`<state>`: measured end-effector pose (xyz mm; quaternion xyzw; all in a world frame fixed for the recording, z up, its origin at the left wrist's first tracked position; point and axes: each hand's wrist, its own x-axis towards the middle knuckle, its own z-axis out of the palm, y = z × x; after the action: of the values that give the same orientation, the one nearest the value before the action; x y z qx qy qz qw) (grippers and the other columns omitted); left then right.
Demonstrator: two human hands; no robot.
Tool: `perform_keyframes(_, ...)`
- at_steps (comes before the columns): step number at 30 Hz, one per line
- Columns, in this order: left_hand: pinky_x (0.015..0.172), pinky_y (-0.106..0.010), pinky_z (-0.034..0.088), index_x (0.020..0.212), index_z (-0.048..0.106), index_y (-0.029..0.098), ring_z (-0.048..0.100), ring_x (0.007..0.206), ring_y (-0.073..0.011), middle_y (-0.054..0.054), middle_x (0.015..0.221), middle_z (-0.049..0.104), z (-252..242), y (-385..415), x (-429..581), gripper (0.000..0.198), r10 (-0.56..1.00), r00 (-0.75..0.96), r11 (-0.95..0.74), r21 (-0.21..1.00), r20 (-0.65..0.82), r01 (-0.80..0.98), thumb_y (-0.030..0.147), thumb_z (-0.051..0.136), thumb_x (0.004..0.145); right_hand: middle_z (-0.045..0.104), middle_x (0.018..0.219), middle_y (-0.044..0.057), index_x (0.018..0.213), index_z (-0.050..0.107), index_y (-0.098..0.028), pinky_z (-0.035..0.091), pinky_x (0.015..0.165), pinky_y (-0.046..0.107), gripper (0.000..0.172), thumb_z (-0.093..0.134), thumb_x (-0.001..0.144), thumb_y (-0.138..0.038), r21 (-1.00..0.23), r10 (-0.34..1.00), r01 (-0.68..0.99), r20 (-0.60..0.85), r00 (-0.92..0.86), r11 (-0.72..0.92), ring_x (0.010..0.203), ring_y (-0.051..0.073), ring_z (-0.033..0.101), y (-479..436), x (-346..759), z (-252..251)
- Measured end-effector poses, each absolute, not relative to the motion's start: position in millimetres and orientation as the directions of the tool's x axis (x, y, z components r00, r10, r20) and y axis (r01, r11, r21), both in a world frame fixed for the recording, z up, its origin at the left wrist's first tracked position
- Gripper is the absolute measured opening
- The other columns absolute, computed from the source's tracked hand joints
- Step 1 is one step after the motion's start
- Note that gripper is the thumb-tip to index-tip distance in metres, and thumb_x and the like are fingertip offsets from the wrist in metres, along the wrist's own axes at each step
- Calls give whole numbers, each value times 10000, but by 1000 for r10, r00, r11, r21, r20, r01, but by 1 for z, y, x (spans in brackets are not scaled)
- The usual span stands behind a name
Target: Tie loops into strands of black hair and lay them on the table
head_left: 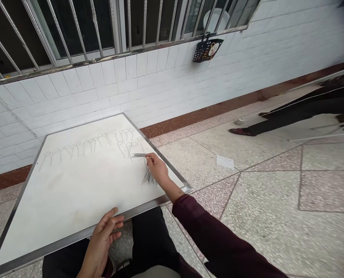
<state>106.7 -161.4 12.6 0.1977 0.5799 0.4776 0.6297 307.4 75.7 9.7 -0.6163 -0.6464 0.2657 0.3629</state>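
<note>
A white board with a metal rim [73, 239] rests on my lap. Along its far side lies a row of several small wire loops with tails [93, 144]. My right hand [157, 170], in a dark red sleeve, is closed in a pinch on a bundle of thin dark wires [145, 170] near the board's right edge; strands stick out to the left and hang below the fingers. My left hand [104, 235] rests at the board's near edge, thumb on the white surface and fingers curled under the rim.
A white tiled wall with a barred window [102, 27] stands behind the board, and a small dark basket [207, 49] hangs from the sill. Another person's legs in dark trousers [299, 112] stretch across the speckled floor at the right. A white scrap [225, 162] lies on the floor.
</note>
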Motion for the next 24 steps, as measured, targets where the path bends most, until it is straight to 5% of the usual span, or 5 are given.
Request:
perform_keyframes(5,769,-259,487,1233,607,214,629,998,-195,-103,1133,692,-9,-180,88,635,747,-262,454,757,-611,-470,468,786,680,662,921,55,1106,604,-238,347,638,258,291,366,967,-333,-575,994,817,108,28,40,833,187,588,101,311,-1)
perform_keyframes(10,681,-243,487,1132,670,209,646,833,-156,-85,998,716,-22,-178,83,608,752,-190,482,724,-631,-494,457,842,604,665,922,94,1083,629,-212,347,661,280,299,385,962,-336,-545,992,838,105,68,1,891,229,592,108,316,-8)
perform_keyframes(17,633,-227,476,1114,681,202,628,766,-137,-74,929,715,-22,-156,88,614,782,-298,411,812,-548,-415,502,825,599,681,979,67,1050,635,-221,352,658,268,285,383,963,-322,-521,991,853,117,64,7,913,207,603,112,324,-15)
perform_keyframes(24,638,-234,475,1112,665,187,618,766,-142,-79,905,711,-26,-140,84,700,786,-193,467,769,-587,-437,509,862,523,682,984,73,1057,622,-201,370,692,276,318,337,991,-327,-488,987,873,150,54,26,943,210,600,111,327,-20)
